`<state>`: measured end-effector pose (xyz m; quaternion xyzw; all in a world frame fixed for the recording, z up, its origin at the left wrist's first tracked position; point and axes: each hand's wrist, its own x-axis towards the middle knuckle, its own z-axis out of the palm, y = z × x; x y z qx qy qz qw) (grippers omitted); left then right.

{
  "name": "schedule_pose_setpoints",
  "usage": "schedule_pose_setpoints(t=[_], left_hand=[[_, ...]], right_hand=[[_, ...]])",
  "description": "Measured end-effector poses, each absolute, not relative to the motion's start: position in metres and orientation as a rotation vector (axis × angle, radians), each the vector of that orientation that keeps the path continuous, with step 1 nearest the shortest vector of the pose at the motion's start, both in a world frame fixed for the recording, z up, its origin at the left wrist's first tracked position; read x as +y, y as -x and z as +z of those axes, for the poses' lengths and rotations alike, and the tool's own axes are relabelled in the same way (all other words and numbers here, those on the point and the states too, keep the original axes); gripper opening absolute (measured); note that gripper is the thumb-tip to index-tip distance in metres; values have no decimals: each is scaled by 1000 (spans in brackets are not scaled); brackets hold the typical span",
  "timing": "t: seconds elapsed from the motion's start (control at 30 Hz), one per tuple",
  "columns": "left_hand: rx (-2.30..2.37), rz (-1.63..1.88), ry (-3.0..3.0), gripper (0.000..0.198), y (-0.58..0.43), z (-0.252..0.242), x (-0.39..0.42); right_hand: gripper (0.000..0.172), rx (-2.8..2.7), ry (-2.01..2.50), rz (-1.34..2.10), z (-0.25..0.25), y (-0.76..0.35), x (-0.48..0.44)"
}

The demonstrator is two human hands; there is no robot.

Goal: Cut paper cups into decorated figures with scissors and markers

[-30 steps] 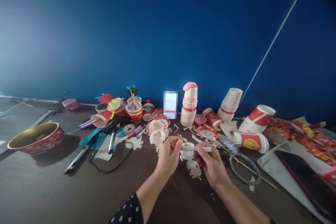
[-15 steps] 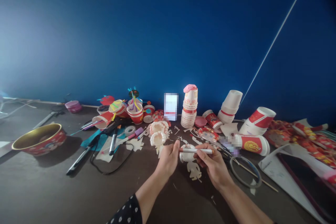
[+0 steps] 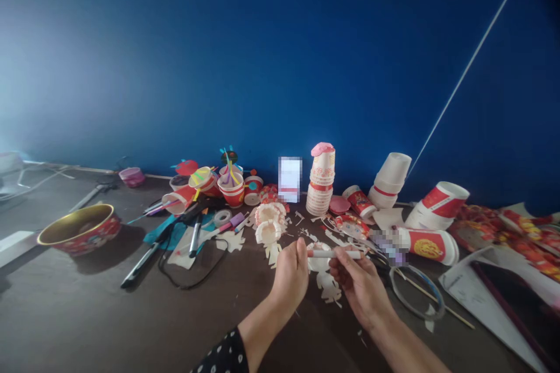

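Observation:
A white marker (image 3: 324,254) with a red end lies level between my two hands. My left hand (image 3: 291,274) is closed on the red end, thumb pointing up. Its other fingers are mostly hidden. My right hand (image 3: 361,282) pinches the white barrel between thumb and fingers. Just behind and below the marker, partly covered by it, is a cut paper cup piece (image 3: 321,265). White paper scraps (image 3: 328,287) lie below it. Beyond my left hand sit cut cup rings (image 3: 269,230).
A stack of paper cups (image 3: 321,183) stands at the back. More cups (image 3: 431,245) are on the right, near a tape ring (image 3: 415,291) and a dark tablet (image 3: 516,309). To the left are a red-gold bowl (image 3: 83,230), a black pen (image 3: 142,265) and decorated cups (image 3: 231,189).
The view has shifted, so everything sits slightly further right in the picture. Both hands still hold the marker; the left hand has turned a little and now covers more of the red end.

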<state>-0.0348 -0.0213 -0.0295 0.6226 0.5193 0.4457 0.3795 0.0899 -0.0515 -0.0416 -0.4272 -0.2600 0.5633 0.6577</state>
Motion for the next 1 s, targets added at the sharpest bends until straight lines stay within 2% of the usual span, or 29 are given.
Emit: schedule_pose_setpoints(t=[0.17, 0.3, 0.47, 0.77, 1.0], left_hand=[[1280, 1081, -1657, 45, 40, -33, -13], [1337, 1147, -1727, 43, 47, -39, -8], [1539, 1023, -1924, 20, 49, -47, -5], [1521, 923, -2110, 26, 45, -56, -10], [1569, 869, -2066, 24, 43, -56, -10]], right_hand=[[22, -648, 917, 1284, -41, -89, -51], [20, -797, 1002, 1081, -44, -98, -45], [25, -1162, 1313, 674, -46, -123, -37], [24, -1780, 1417, 112, -47, -133, -35], [25, -1868, 1606, -12, -54, -133, -33]])
